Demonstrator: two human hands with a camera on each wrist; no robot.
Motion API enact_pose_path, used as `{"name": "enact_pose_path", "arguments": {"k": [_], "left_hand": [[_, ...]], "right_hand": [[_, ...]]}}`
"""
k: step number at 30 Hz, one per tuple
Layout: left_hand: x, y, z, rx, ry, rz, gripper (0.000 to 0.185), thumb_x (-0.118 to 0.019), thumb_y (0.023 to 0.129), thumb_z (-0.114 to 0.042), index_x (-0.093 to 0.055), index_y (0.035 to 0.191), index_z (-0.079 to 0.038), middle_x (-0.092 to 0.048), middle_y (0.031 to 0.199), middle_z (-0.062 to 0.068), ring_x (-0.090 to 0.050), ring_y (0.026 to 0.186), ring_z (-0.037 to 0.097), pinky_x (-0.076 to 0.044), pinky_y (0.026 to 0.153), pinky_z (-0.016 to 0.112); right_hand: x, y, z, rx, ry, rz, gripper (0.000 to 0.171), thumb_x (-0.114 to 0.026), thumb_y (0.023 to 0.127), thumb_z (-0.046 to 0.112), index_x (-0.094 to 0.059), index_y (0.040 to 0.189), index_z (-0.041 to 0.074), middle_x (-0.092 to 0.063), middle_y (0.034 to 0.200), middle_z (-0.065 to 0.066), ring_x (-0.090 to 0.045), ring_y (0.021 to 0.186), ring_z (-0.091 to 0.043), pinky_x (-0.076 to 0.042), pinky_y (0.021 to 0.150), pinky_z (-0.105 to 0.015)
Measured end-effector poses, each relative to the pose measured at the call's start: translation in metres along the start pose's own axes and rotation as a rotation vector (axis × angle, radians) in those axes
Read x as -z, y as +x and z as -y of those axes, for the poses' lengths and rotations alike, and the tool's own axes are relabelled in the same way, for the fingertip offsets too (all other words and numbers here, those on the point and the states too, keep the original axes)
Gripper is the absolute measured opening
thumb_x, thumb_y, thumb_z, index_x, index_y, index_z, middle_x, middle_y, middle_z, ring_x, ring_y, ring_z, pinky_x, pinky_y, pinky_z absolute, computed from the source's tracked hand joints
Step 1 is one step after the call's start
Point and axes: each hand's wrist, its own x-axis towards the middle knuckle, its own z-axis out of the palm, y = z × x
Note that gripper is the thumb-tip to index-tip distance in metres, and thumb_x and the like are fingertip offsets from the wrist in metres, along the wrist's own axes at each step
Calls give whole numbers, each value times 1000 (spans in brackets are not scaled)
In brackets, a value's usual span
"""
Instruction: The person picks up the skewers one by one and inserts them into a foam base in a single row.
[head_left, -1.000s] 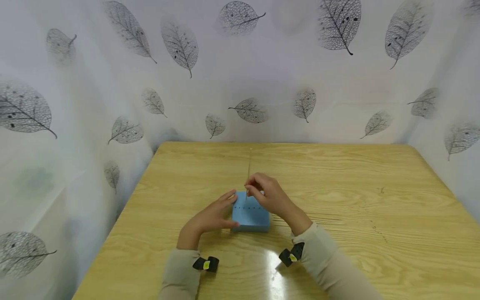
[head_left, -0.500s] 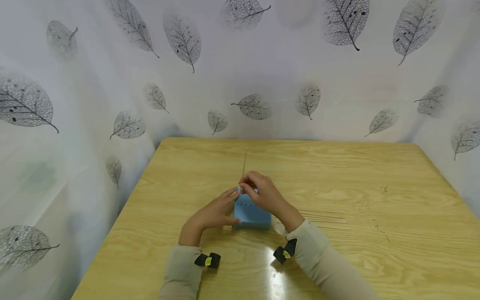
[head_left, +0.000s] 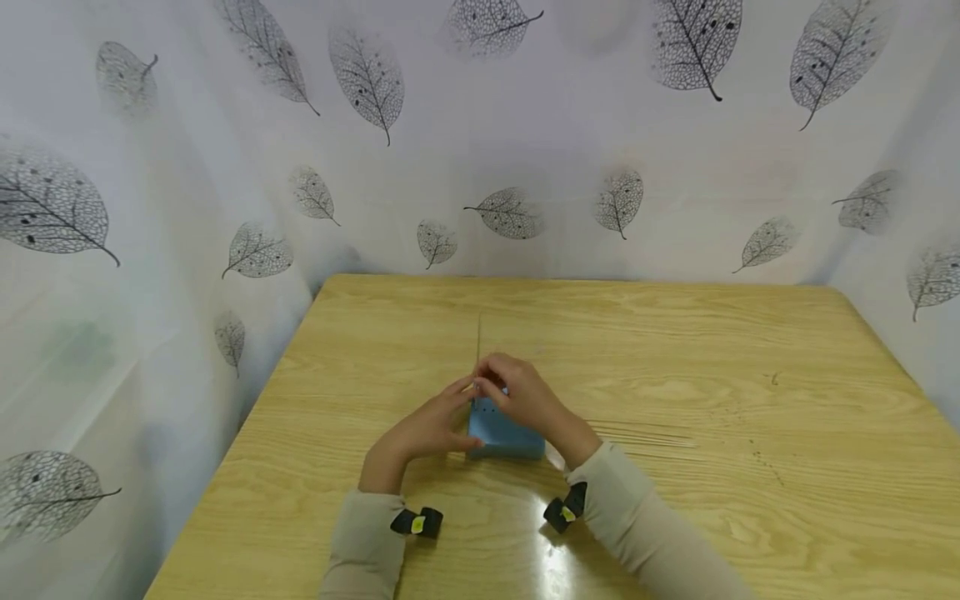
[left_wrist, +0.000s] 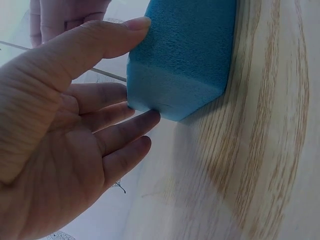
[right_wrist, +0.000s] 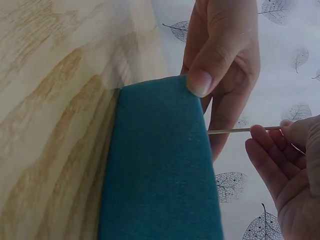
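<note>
A blue foam block [head_left: 506, 437] lies flat on the table, a row of small dark holes across its top. My left hand [head_left: 420, 429] grips its left side, thumb at the near corner and fingers toward the far one. In the left wrist view, the thumb and fingertips rest against the block's [left_wrist: 175, 65] edges. My right hand [head_left: 521, 396] pinches a thin wooden skewer [head_left: 479, 337] over the block's far left part. The skewer stands nearly upright, and in the right wrist view its lower end [right_wrist: 230, 131] meets the block's holed face beside the left fingers.
Several thin skewers [head_left: 645, 433] lie on the wooden table [head_left: 750, 517], right of the block and partly behind the right forearm. Small dark marks dot the table at right. A leaf-patterned curtain [head_left: 555, 217] hangs behind the table.
My right hand has moved left with the skewer, toward the block's left side, and then lower. The skewer's top has come down. My left hand stays on the block.
</note>
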Motion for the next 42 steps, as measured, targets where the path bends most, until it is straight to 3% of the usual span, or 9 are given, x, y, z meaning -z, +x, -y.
{"name": "enact_pose_path", "arguments": {"k": [8,24,34,42], "left_hand": [[-1,1,0,-12,-13,-6,81,-74,83,-22,-29,149,-7,-16,157,9,-25,140,30,-28,109,49],[-1,0,-3,8,-18,2,80,-74,83,-21,-30,148,-3,-13,157,10,-19,141,31,-26,110,49],[-2,-1,-3,26,-19,11,81,-73,84,-24,-28,149,-7,-11,157,14,-16,142,33,-26,110,52],[-2,-1,-5,51,-2,12,79,-74,83,-25,-32,147,-4,-13,157,14,-18,141,35,-27,109,53]], "right_hand": [[-6,-5,-3,-7,3,34,3,-64,87,-1,-61,88,-1,-63,79,-6,-60,69,-12,-51,61,-20],[-5,-6,2,-68,-102,116,5,-60,91,3,-60,86,3,-59,73,-2,-50,61,-7,-44,55,-18],[-1,-7,4,-127,-78,154,6,-61,91,5,-65,88,3,-66,80,-6,-55,65,-6,-46,57,-18],[3,-13,3,-138,-106,134,12,-60,91,4,-68,99,0,-68,92,-8,-63,77,-14,-52,66,-21]]}}
